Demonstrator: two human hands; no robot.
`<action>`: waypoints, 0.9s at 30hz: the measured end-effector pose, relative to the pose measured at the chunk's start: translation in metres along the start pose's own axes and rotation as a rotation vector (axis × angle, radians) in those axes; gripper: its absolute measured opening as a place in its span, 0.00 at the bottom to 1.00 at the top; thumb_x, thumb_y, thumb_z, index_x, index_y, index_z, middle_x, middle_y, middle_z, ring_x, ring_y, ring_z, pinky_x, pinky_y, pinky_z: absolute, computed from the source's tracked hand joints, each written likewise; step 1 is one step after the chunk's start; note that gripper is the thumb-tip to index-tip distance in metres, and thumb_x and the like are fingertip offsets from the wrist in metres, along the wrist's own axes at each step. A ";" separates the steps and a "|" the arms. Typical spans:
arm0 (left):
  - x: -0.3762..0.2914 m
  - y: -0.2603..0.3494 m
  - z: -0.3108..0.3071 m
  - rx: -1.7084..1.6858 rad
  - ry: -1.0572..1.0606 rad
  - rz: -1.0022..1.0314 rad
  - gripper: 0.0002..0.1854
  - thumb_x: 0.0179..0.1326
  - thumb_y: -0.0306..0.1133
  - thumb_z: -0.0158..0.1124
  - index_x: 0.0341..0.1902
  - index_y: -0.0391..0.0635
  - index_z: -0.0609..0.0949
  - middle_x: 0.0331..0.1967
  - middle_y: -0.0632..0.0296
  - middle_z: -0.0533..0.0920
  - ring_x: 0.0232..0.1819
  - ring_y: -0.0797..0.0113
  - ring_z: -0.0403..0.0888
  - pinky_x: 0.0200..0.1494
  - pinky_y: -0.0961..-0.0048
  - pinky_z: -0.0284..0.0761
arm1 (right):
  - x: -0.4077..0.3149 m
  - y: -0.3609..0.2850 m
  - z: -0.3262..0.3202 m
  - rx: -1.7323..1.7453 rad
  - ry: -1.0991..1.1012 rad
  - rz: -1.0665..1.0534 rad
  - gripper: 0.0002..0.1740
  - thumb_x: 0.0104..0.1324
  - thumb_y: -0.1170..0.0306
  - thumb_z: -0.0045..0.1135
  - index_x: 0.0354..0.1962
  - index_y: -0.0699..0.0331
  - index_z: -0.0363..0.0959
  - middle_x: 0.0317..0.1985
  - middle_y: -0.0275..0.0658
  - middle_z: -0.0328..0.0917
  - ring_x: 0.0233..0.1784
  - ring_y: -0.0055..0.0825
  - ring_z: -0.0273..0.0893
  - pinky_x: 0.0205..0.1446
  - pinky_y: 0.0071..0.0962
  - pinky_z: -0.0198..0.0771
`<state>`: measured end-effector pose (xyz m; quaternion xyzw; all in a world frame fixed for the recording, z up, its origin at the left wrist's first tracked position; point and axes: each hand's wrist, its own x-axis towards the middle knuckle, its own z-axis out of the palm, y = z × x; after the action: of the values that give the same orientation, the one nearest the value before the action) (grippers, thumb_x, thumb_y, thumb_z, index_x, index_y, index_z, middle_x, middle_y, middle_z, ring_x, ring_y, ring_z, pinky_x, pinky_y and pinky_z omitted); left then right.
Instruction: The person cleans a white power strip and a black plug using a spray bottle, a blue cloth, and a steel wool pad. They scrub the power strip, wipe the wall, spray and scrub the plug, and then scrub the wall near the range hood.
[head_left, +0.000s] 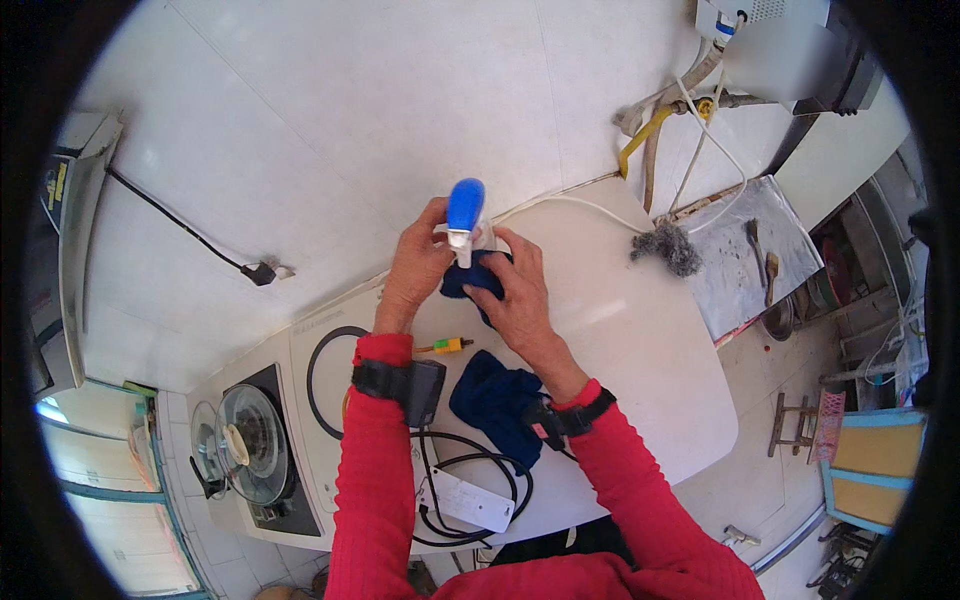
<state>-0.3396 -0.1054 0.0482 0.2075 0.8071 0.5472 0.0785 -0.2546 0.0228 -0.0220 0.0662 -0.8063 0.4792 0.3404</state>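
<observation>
A trigger spray bottle (466, 210) with a blue head and white trigger stands out in front of me over the white countertop. My left hand (414, 262) grips it from the left side, thumb and fingers around its white part. Bunched against the bottle's lower part is a dark blue cloth (456, 281), which the fingers and thumb of my right hand (521, 289) press and hold. The bottle's body is mostly hidden behind the hands and cloth. Between my forearms, a second dark blue cloth (491, 397) lies crumpled on the countertop.
A black cable (531, 491) loops around a white power strip (476, 501) near the front edge. At left is a hob with a glass-lidded pan (255, 442). Steel wool (667, 249) and brushes (754, 232) are at right, by a foil-covered surface (720, 300). Pipes (645, 142) run along the wall.
</observation>
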 end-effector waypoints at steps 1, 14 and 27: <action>0.000 0.001 0.005 0.045 0.021 0.025 0.23 0.61 0.33 0.65 0.61 0.47 0.74 0.44 0.64 0.80 0.44 0.72 0.76 0.51 0.72 0.74 | 0.003 -0.001 0.005 0.045 0.014 0.049 0.22 0.49 0.74 0.70 0.42 0.67 0.73 0.62 0.55 0.62 0.61 0.55 0.63 0.64 0.45 0.62; -0.005 0.015 0.022 0.438 0.285 0.042 0.21 0.54 0.44 0.70 0.45 0.46 0.74 0.37 0.58 0.84 0.29 0.62 0.83 0.34 0.65 0.77 | 0.015 0.006 0.014 0.161 0.012 0.231 0.32 0.49 0.77 0.65 0.55 0.64 0.68 0.46 0.49 0.75 0.49 0.48 0.74 0.53 0.41 0.71; -0.039 0.005 0.007 0.413 0.369 0.039 0.19 0.50 0.36 0.73 0.41 0.44 0.74 0.31 0.59 0.84 0.26 0.70 0.80 0.32 0.72 0.76 | 0.019 0.017 0.008 0.536 0.014 0.561 0.12 0.55 0.70 0.60 0.34 0.66 0.67 0.25 0.39 0.76 0.29 0.23 0.73 0.36 0.27 0.72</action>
<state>-0.3005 -0.1141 0.0461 0.1312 0.8980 0.4011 -0.1244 -0.2799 0.0290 -0.0253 -0.0735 -0.6372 0.7477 0.1722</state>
